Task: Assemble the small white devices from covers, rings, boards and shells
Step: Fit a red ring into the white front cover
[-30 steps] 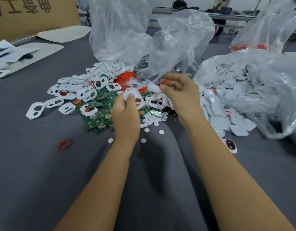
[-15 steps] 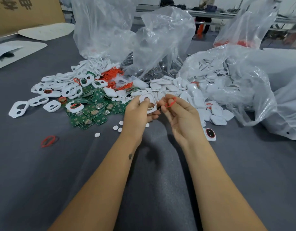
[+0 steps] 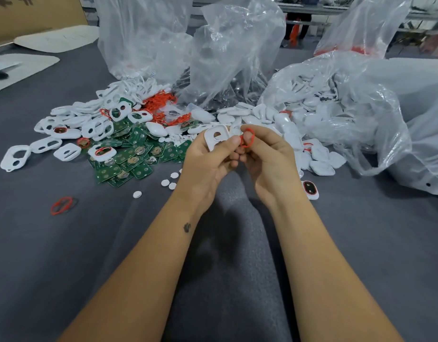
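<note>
Green rectangular circuit boards [image 3: 129, 161] and white plastic covers with cut-out holes [image 3: 72, 134] spread across the grey counter [image 3: 65, 255] at centre left; clear plastic bags [image 3: 232, 53] stand behind. At frame centre, the left hand [image 3: 205, 166] grips a white cut-out cover [image 3: 216, 137], while the right hand [image 3: 267, 159] pinches a thin red rubber ring [image 3: 247, 138] just beside it, fingers curled.

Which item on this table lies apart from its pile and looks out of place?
A lone red ring lies on the bare grey cloth, left of the forearms, well away from the orange-red ring heap by the bags.
</note>
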`<state>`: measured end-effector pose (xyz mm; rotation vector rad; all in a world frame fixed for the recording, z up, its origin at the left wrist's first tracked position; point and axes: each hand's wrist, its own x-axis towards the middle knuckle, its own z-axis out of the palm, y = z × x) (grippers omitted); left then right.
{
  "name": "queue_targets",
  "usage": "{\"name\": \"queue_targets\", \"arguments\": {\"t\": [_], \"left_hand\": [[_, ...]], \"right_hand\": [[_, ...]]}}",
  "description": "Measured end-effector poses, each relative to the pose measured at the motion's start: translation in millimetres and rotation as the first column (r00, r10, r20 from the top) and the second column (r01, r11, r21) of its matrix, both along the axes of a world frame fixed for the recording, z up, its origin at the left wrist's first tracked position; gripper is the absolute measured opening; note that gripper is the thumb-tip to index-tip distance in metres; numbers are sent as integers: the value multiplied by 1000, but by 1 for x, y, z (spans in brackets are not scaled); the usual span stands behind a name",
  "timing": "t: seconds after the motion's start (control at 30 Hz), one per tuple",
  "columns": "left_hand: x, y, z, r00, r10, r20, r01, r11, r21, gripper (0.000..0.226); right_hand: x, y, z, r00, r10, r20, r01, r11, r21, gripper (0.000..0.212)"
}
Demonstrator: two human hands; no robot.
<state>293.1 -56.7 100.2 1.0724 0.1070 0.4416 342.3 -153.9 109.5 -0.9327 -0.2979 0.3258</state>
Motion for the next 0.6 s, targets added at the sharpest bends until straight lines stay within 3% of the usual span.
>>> {"name": "queue_targets", "arguments": {"t": [0.1,0.23,0.6], "left_hand": [[1,-1,-2,1000,-11,6,11,1000,-19,11],[2,-3,-3,999,-24,-28,22,999,-48,16],[-1,-2,-3,1000,-5,29,3,996,87,31]], "right_hand": [[0,-1,-1,980,-141,137,160,978,-137,18],[-1,1,-3,891,-316,326,411,867,-281,25],[-5,2,-5,801,-379,463,539,793,-284,32]]}}
